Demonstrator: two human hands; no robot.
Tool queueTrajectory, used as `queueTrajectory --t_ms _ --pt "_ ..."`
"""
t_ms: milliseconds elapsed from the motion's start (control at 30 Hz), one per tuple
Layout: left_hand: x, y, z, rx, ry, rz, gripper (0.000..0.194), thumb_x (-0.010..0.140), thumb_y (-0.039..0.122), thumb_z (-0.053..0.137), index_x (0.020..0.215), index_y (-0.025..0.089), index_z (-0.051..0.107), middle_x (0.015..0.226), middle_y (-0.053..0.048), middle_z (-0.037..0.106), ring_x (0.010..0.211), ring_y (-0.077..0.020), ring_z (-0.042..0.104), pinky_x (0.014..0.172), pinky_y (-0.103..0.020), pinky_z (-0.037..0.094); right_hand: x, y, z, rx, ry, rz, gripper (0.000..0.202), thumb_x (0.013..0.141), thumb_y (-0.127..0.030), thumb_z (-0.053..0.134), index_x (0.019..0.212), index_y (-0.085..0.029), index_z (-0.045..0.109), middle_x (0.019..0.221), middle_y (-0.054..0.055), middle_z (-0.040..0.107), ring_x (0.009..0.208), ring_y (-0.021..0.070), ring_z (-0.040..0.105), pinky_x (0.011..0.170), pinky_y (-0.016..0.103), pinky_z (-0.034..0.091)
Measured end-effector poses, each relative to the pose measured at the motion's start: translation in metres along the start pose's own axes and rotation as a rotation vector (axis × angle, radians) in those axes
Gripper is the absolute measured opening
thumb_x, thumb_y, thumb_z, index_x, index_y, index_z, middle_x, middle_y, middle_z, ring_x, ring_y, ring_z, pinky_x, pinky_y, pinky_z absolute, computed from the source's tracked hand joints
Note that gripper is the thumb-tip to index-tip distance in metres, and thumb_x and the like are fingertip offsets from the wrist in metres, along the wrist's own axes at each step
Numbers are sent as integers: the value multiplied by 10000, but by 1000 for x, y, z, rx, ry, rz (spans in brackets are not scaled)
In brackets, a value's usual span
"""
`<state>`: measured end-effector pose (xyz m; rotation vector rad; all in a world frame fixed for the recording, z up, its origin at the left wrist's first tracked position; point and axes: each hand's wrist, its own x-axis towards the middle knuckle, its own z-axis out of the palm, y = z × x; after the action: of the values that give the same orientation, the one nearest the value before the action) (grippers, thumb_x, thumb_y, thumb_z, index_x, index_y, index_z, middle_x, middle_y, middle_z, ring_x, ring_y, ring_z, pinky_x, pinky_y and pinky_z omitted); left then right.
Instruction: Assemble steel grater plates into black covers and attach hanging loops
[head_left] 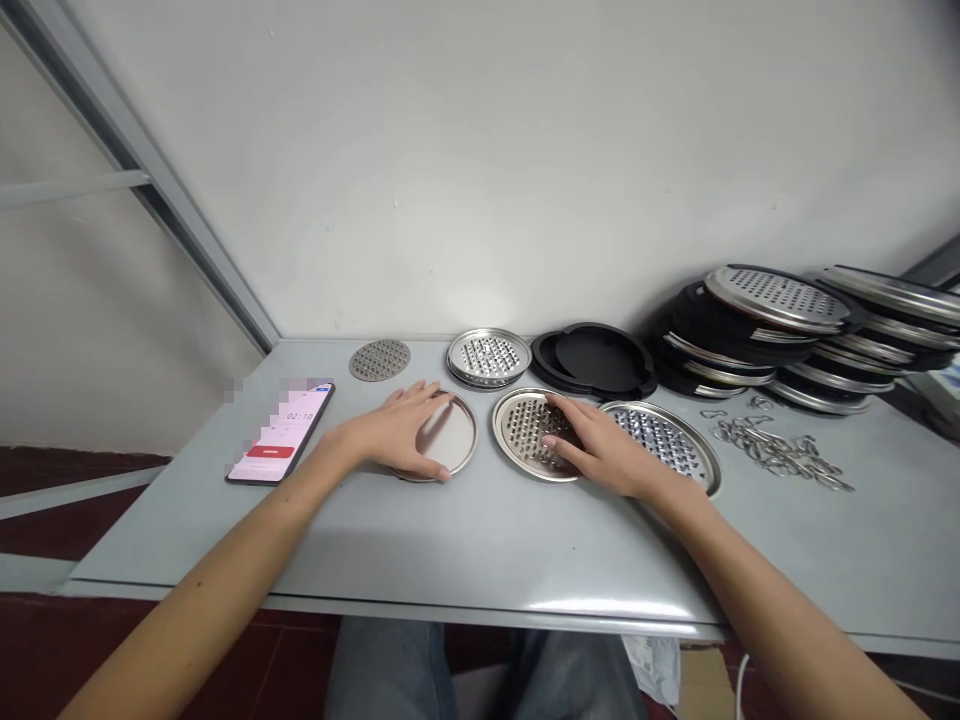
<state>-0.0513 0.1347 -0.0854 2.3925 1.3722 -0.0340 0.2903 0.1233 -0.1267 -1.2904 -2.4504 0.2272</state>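
Observation:
My left hand [409, 430] is spread over a plain round metal piece with a raised rim [459, 440]. Its thumb lies near the front of the rim and its fingers near the back, partly covering the piece. Just to the right, my right hand [600, 445] rests with fingers apart on a round metal grater disc [525, 435] with raised holes. Beneath and beyond my right wrist, a larger grater disc [671, 445] lies flat, partly hidden by the hand.
Behind are a thin perforated disc [379, 360], stacked small graters [489, 357] and black round holders [600, 360]. Tall grater stacks [780, 300] and loose metal clips [780, 450] occupy the right. A phone [281, 440] lies left on the grey table [450, 550], against the wall.

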Motion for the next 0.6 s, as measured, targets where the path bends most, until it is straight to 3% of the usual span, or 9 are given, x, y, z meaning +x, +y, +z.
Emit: queueTrajectory --t_ms 100,200,300,367,433,500,600 --pt "10 15 6 -14 -13 119 1139 573 688 738 1509 285 228 1599 -111 101 1457 -380 86 1154 -559 170 1 -1 -2 12 -2 7 594 935 -478 438 1429 -155 373 1359 178 540 1226 316 531 1006 486 443" --pt "14 13 8 -39 56 130 1044 653 695 680 1506 285 240 1596 -93 157 1459 -354 137 1160 -525 199 1 -2 -2 8 -11 9 582 938 -483 432 1415 -153 387 1359 172 539 1230 307 529 1013 471 442" --pt "18 -9 5 -64 347 -5 713 859 604 504 1448 226 372 1538 -95 331 1419 -288 295 1146 -441 278 1 -2 -2 -6 -24 5 586 941 -484 424 1416 -144 383 1381 171 520 1250 306 512 1026 469 433" --pt "21 -29 3 -17 570 -121 581 888 509 495 1356 166 483 1424 -117 485 1318 -267 442 1103 -396 348 0 -3 -2 -14 -21 -2 586 940 -482 428 1424 -155 380 1390 165 514 1258 311 505 1029 481 431" --pt "23 -49 2 50 699 -258 441 902 407 469 1240 147 579 1270 -112 605 1190 -243 549 1031 -355 421 0 -4 -1 -22 -20 -9 584 935 -477 437 1427 -166 386 1395 163 513 1265 320 500 1026 496 433" --pt "24 -63 2 79 724 -326 403 894 371 461 1162 119 627 1207 -145 634 1142 -284 573 1003 -407 436 1 -5 -1 -32 -26 -10 587 932 -473 441 1430 -165 390 1399 167 510 1272 329 494 1025 509 434" --pt "23 -72 5 96 675 -320 319 879 352 476 1042 176 688 1136 -105 683 1074 -282 612 957 -404 465 1 -5 -1 -39 -31 -6 597 931 -479 439 1439 -170 383 1413 169 497 1283 336 484 1031 524 426"
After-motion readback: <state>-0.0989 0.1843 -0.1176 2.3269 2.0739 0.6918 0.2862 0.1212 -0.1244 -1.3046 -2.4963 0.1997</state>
